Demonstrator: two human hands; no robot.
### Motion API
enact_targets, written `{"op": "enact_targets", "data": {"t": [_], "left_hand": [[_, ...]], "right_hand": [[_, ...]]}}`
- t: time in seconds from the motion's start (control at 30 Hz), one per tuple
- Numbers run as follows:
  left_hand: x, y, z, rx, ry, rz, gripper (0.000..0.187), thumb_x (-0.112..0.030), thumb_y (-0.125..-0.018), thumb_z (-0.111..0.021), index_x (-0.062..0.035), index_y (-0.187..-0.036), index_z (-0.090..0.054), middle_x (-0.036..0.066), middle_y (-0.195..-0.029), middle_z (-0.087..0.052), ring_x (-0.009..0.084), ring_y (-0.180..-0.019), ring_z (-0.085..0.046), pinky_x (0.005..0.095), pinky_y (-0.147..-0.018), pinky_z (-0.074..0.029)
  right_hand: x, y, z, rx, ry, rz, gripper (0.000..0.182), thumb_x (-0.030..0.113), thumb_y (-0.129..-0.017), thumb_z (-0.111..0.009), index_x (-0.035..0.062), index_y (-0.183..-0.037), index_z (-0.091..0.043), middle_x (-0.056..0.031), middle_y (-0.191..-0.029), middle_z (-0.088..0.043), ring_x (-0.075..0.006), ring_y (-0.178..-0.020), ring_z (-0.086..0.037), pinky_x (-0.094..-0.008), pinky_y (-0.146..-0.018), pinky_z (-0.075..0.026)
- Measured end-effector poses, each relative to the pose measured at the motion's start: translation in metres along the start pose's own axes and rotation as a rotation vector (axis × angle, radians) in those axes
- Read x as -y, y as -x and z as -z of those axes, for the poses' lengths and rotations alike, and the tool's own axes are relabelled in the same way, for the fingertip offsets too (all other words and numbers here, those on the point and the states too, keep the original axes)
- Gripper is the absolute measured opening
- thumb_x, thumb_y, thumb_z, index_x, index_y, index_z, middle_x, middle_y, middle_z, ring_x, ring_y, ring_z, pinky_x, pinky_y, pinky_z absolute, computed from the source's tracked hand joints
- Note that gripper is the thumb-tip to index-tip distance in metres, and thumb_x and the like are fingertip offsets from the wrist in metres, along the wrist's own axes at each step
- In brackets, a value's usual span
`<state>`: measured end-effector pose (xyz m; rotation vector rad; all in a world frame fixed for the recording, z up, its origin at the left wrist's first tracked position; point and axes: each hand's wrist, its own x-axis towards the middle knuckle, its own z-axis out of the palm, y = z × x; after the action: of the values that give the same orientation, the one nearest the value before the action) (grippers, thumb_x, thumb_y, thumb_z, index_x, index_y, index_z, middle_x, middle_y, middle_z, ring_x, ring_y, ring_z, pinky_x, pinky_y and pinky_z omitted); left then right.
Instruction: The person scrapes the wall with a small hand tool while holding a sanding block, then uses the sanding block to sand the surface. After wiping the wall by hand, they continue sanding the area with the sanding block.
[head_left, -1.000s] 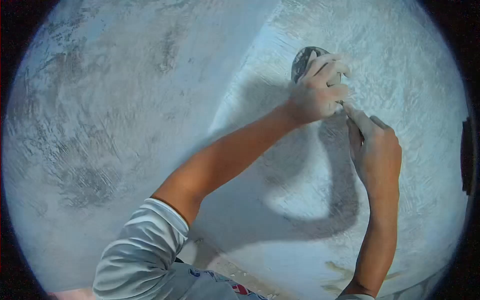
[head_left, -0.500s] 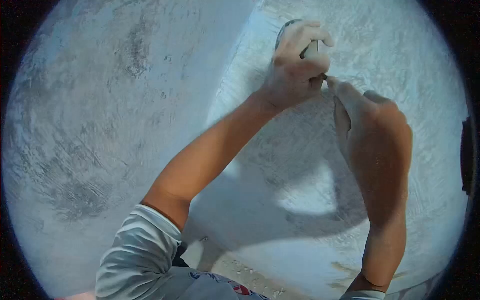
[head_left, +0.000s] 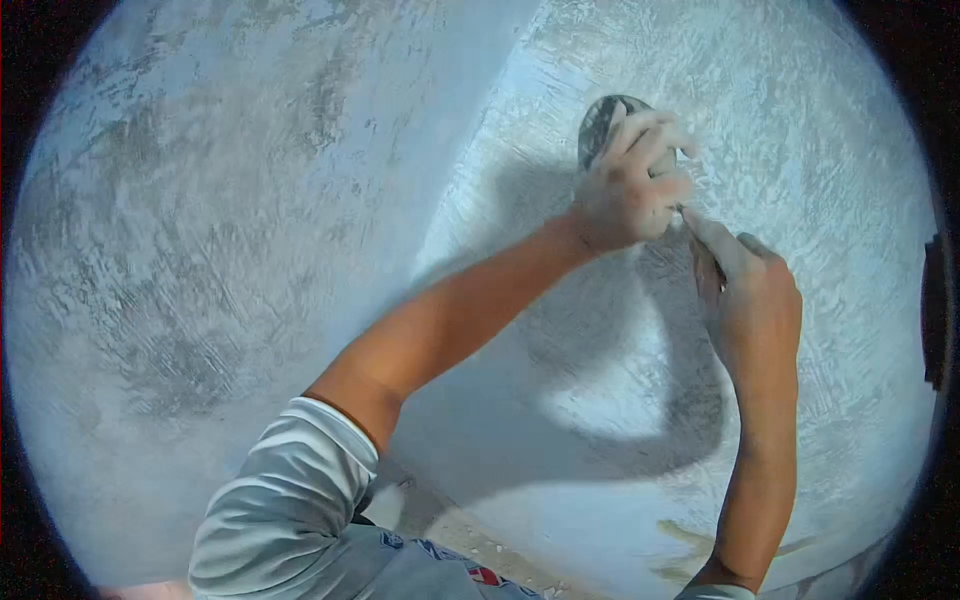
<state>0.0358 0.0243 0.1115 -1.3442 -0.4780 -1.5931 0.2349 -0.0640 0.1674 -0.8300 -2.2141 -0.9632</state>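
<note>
My left hand (head_left: 635, 185) is curled around a rounded grey object (head_left: 598, 125) crusted with pale dust; its far edge shows past my knuckles, and the rest is covered by my fingers. Just below and to the right, my right hand (head_left: 750, 285) is closed with the forefinger stretched toward the left hand. A small dark tip of a thin tool (head_left: 681, 209) shows at the end of that finger; most of the tool is hidden in my grip. Both hands are whitened with dust and are in front of a rough plastered wall (head_left: 800, 130).
A second plastered wall face (head_left: 200, 230) with dark scuffs meets the brighter one at a slanting corner line. Debris-strewn floor (head_left: 490, 545) shows at the bottom. A dark object (head_left: 934, 315) stands at the right edge. My arms cast shadows on the wall.
Both hands have moved down in the view, the left one also to the right, with the rounded object and tool still held. More of the rounded object's edge shows.
</note>
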Motion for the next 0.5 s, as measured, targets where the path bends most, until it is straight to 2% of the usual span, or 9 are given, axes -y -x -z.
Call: {"op": "enact_targets", "data": {"t": [0.07,0.17,0.27,0.37,0.47,0.5], "left_hand": [[-0.017,0.003,-0.006,0.008,0.019,0.017,0.015,-0.002,-0.077,-0.072,-0.0062,-0.069,-0.060,0.012,-0.123,-0.067,0.0434,-0.132,-0.058,0.0578,-0.106,-0.048],[-0.022,0.009,-0.019,0.002,0.056,0.029,0.015,-0.004,-0.078,-0.072,-0.0066,-0.068,-0.060,0.012,-0.123,-0.066,0.0434,-0.133,-0.056,0.0588,-0.110,-0.047],[-0.008,0.009,-0.013,-0.017,0.024,0.022,0.017,-0.004,-0.078,-0.072,-0.0069,-0.067,-0.059,0.012,-0.122,-0.067,0.0421,-0.131,-0.058,0.0572,-0.107,-0.049],[0.026,0.010,0.002,-0.017,0.023,-0.026,0.016,-0.006,-0.078,-0.075,-0.0100,-0.071,-0.062,0.006,-0.119,-0.068,0.0390,-0.127,-0.060,0.0605,-0.104,-0.050],[0.061,0.006,0.023,-0.001,0.029,-0.136,0.024,-0.006,-0.074,-0.074,-0.0077,-0.063,-0.053,0.010,-0.120,-0.070,0.0389,-0.125,-0.062,0.0520,-0.100,-0.052],[0.072,0.011,0.025,-0.004,0.020,-0.130,0.021,-0.007,-0.075,-0.076,-0.0088,-0.067,-0.057,0.009,-0.120,-0.069,0.0375,-0.124,-0.062,0.0520,-0.100,-0.052]], "right_hand": [[-0.004,0.017,0.010,0.047,-0.006,-0.085,0.027,0.017,-0.102,-0.073,0.0234,-0.127,-0.080,-0.0148,-0.076,-0.067,-0.0317,-0.064,-0.063,-0.0447,-0.063,-0.050],[-0.009,0.023,0.008,0.006,-0.025,-0.048,0.025,0.015,-0.100,-0.075,0.0211,-0.124,-0.082,-0.0138,-0.072,-0.063,-0.0286,-0.060,-0.059,-0.0432,-0.060,-0.048],[-0.002,0.011,0.004,-0.029,-0.009,0.025,0.022,0.013,-0.099,-0.076,0.0166,-0.120,-0.082,-0.0140,-0.072,-0.067,-0.0252,-0.059,-0.062,-0.0417,-0.058,-0.049],[0.014,-0.012,-0.014,-0.047,-0.082,0.048,0.017,0.012,-0.099,-0.076,0.0121,-0.115,-0.083,-0.0142,-0.074,-0.071,-0.0238,-0.059,-0.066,-0.0401,-0.059,-0.052],[0.034,-0.032,-0.022,-0.064,-0.069,0.094,0.018,0.014,-0.099,-0.076,0.0101,-0.116,-0.082,-0.0148,-0.078,-0.074,-0.0250,-0.062,-0.070,-0.0401,-0.059,-0.055],[0.040,-0.038,-0.026,-0.054,-0.020,0.098,0.019,0.015,-0.099,-0.076,0.0116,-0.117,-0.081,-0.0146,-0.078,-0.074,-0.0259,-0.062,-0.070,-0.0409,-0.060,-0.055]]}}
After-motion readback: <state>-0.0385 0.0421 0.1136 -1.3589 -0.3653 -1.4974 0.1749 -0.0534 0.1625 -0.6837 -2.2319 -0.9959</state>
